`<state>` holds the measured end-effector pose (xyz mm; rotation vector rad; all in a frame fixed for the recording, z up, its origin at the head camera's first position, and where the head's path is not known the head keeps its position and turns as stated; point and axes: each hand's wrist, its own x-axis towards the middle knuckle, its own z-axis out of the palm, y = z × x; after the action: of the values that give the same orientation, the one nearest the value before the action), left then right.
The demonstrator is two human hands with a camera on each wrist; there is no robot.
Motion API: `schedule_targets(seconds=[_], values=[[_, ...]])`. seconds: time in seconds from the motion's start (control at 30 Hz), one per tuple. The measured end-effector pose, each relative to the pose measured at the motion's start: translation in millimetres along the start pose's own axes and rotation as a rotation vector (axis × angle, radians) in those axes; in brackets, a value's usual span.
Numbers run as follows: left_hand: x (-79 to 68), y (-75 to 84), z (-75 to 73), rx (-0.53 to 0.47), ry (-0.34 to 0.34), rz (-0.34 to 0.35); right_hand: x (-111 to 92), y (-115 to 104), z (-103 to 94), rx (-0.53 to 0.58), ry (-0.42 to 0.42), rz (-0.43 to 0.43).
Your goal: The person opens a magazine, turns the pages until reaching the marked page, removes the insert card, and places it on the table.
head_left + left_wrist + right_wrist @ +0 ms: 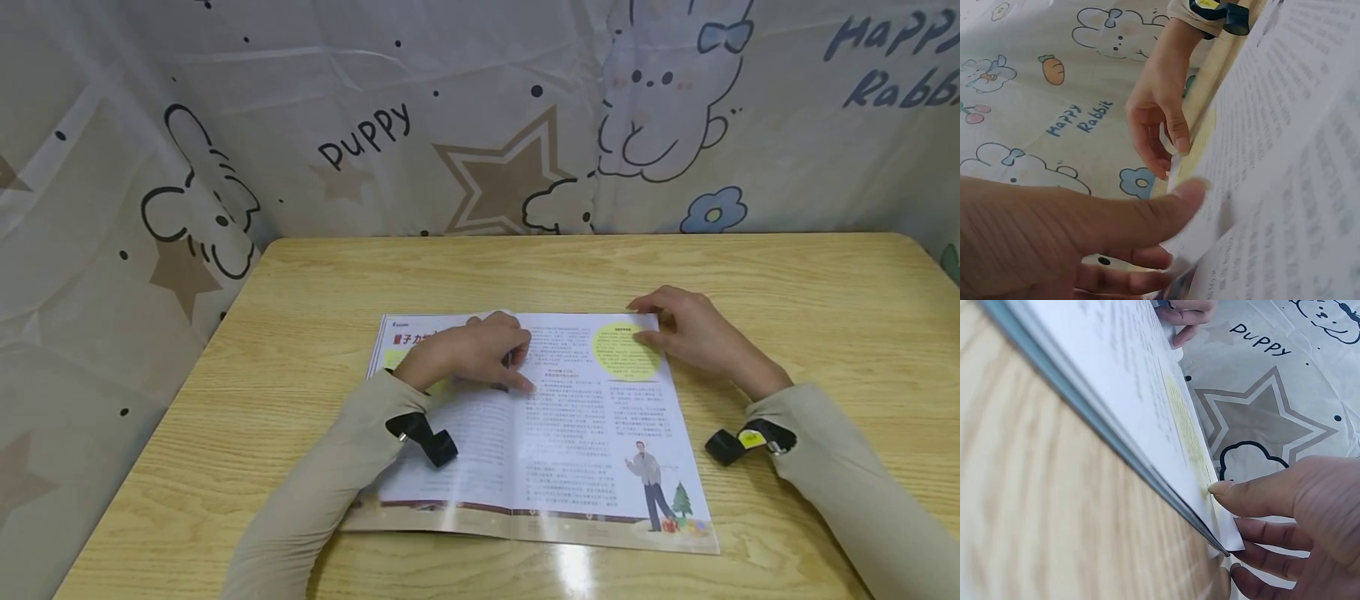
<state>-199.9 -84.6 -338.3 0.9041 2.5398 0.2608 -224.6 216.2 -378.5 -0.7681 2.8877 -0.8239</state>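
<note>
An open magazine (562,425) lies flat, its pages full of printed text, with a yellow circle (626,354) near the top right. My right hand (697,333) pinches the upper right corner of the right page. In the right wrist view its thumb (1235,495) lies on the yellow print, and the fingers reach behind the lifted page corner (1230,534). My left hand (476,350) is over the upper middle of the magazine, by the centre fold. Its fingers are loosely bent, thumb apart, with nothing held between them; it hides part of the left page's heading.
The magazine rests on a wooden table (300,333). Behind and to the left hangs a cloth (300,67) printed with cartoon animals and stars. Each wrist wears a black camera on a strap, the left camera (442,448) above the left page.
</note>
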Motion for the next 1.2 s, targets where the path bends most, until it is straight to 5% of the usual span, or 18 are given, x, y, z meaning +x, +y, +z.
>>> schedule_targets(seconds=[0.23, 0.53, 1.2], values=[[3.0, -7.7, 10.6, -0.036, 0.054, -0.157, 0, -1, 0.6, -0.031, -0.006, 0.010], [8.7, -13.3, 19.3, -0.071, 0.108, -0.155, -1, -2, 2.2, -0.031, -0.013, 0.040], [15.8, -13.1, 23.7, -0.047, 0.117, -0.160, 0, -6, 0.2, -0.096, 0.015, -0.044]])
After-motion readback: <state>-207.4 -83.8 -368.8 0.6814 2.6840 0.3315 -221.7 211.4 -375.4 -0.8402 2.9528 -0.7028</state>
